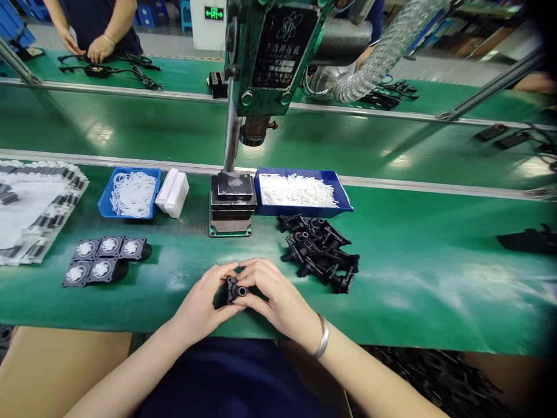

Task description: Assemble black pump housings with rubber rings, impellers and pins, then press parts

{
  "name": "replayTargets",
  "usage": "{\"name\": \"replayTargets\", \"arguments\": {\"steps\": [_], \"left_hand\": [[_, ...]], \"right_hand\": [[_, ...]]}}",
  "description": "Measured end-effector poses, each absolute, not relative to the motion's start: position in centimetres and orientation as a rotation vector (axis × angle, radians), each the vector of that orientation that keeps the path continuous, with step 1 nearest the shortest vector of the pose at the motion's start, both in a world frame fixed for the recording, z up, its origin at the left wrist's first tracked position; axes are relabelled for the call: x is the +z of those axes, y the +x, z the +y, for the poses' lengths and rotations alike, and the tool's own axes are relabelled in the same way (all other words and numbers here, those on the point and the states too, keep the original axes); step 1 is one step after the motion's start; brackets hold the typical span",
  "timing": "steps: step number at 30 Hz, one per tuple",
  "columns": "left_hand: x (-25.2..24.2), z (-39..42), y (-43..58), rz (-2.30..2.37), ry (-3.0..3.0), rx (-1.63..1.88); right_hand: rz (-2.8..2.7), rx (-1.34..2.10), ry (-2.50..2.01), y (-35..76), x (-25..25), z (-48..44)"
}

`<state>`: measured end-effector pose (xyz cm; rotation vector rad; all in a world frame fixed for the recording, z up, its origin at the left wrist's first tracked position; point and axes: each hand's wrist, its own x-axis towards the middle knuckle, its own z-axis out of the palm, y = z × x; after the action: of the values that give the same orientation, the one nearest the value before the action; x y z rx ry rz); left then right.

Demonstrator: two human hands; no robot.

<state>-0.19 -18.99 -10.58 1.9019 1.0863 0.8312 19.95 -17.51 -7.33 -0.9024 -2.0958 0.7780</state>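
Between both hands, just above the green table's front part, is a small black plastic part (236, 290) with a round hollow stub. My left hand (203, 302) grips it from the left with thumb and fingers. From the other side my right hand (274, 293) pinches it too, a silver bangle on that wrist. Right of the hands lies a loose heap of similar black plastic parts (319, 249). Several square black pieces with white swirl-shaped centres (102, 268) sit in two rows to the left. The fingers cover some of the held part.
A hand press (278, 52) hangs over a black metal block (232, 203). Flanking it are a blue tray of white strips (304, 212) and a blue bin of white rings (104, 208), with white blocks (173, 193) beside it. Across the partition, a person's hands (99, 49) handle black cables.
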Motion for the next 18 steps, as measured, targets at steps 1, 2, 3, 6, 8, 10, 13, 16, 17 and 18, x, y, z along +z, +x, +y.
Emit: {"name": "replayTargets", "arguments": {"steps": [1, 2, 3, 6, 8, 10, 13, 16, 17, 18], "left_hand": [[-10.6, -19.0, -0.3, 1.081, 1.919, 0.828], [-10.7, -19.0, -0.4, 1.079, 1.935, 0.83], [-10.8, -19.0, -0.4, 1.081, 1.946, 0.835], [-11.0, -19.0, -0.5, 1.098, 1.953, 0.859], [-11.1, -19.0, -0.5, 1.104, 1.943, 0.866], [-11.2, -19.0, -0.5, 1.102, 1.937, 0.859], [-11.4, -19.0, -0.4, 1.101, 1.945, 0.845], [-10.4, -18.5, -0.5, 1.084, 1.977, 0.878], [-9.7, -18.1, -0.6, 1.066, 2.007, 0.908], [-8.6, -17.4, -0.7, 1.04, 2.047, 0.951]], "right_hand": [[-2.09, 0.782, -0.905, 19.9, -7.5, -17.5], [-2.079, 0.786, -0.906, 19.8, -7.6, -17.6], [-2.064, 0.79, -0.906, 19.7, -7.8, -17.6], [-2.043, 0.783, -0.877, 20.0, -7.9, -17.7], [-1.996, 0.739, -0.896, 20.8, -7.5, -17.7], [-1.85, 0.656, -0.979, 21.9, -7.1, -17.7], [-1.648, 0.555, -1.138, 23.4, -6.6, -17.3], [-1.766, 0.617, -1.197, 24.5, -6.2, -16.2], [-1.836, 0.629, -1.187, 24.8, -5.7, -15.7], [-1.891, 0.606, -1.168, 25.1, -4.9, -14.9]]}}
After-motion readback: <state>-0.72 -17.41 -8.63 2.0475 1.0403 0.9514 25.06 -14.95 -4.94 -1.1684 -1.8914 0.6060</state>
